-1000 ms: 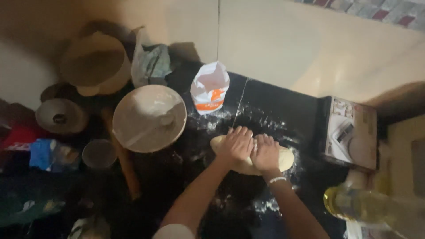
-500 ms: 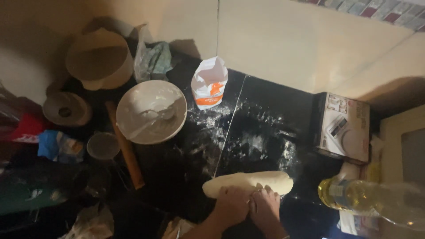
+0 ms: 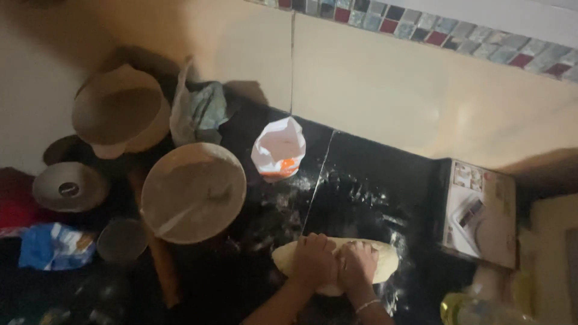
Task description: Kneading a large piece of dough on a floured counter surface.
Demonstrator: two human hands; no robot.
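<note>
Far left: a round metal lid (image 3: 69, 188) with a knob, and below it a crumpled blue packet (image 3: 55, 245). Above, a tan upturned bowl (image 3: 120, 112) close to the wall, a bunched plastic bag (image 3: 198, 108) just beside it. Next along, a big floury bowl (image 3: 194, 192), with a small dark cup (image 3: 122, 239) at its lower left and a wooden rolling pin (image 3: 164, 268) poking out beneath. Centre now: an open white-and-orange flour bag (image 3: 279, 148) standing upright on the black countertop (image 3: 361, 174), loose flour scattered around the seam. Below that, the action: a long pale dough (image 3: 385, 256) lying across the floured counter, near the lower edge of view. Left hand (image 3: 313, 260) pressing down on it, fingers curled over the top, not closed around it. Right hand (image 3: 357, 265) touching alongside, same curled press on the dough, a thin bracelet at the wrist. Further right, a printed cardboard box (image 3: 478, 213) against the wall. Bottom right corner, a clear bottle (image 3: 481, 308) of yellowish oil, blurred.
</note>
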